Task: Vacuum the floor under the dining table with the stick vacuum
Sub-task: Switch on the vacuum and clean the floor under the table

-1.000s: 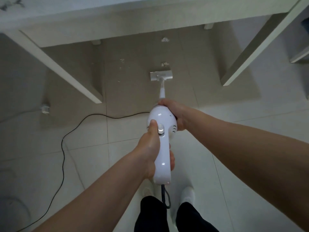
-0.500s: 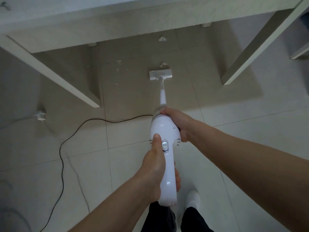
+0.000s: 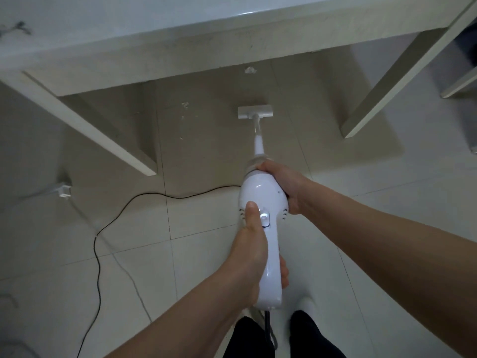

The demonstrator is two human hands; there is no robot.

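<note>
Pale glossy floor tiles fill most of what we see, so the room is pretty plain and a bit dim. Both hands are on the stick vacuum. Our left hand is wrapped tight around the slim handle at the near end, thumb lying along the top right beside the power switch. Our right hand is clamped around the far end of the fat white body, just where it narrows into the tube.

From there the tube runs away from us to the floor head, which sits flat on the tiles in the shaded patch under the dining table, between the left table leg and the right table leg.

A white crumb of debris lies just beyond the head, close to the table edge, and a few smaller specks sit off to the head's left.

A black power cord snakes across the tiles on the left, and a white plug lies further left, near the left leg's foot. Down at the near edge we can see our dark trousers and a white shoe.
</note>
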